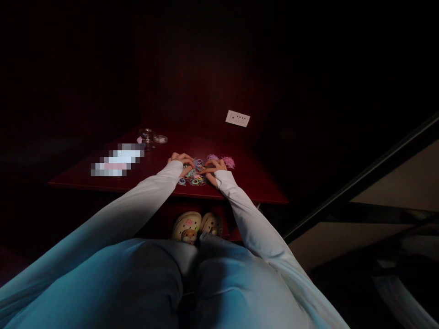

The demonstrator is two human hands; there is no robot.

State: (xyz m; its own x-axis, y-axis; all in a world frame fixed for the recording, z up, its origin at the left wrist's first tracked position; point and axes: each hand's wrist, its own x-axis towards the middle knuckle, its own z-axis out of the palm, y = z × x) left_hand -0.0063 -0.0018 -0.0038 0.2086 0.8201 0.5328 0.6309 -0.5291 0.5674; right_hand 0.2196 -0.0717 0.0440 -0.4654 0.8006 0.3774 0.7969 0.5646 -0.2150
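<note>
A loose pile of small pastel hair ties (196, 177) lies near the front of the dark red tabletop (161, 180). My left hand (181, 160) rests at the pile's left side, its fingers bent and its thumb apart from them. From the right, my right hand (213, 167) reaches over the pile's edge with fingers stretched out. Neither hand shows anything clearly held, though the fingertips are small and dim. Just beyond the right hand lie a purple fuzzy hair tie (212, 157) and a pink fuzzy hair tie (229, 162).
At the back left stands a clear jar (147, 136), with a round lid (160, 139) beside it. A pixelated bright rectangle (120, 160) lies on the left. The wall carries a white socket plate (238, 118). Under the tabletop are beige clogs (187, 225).
</note>
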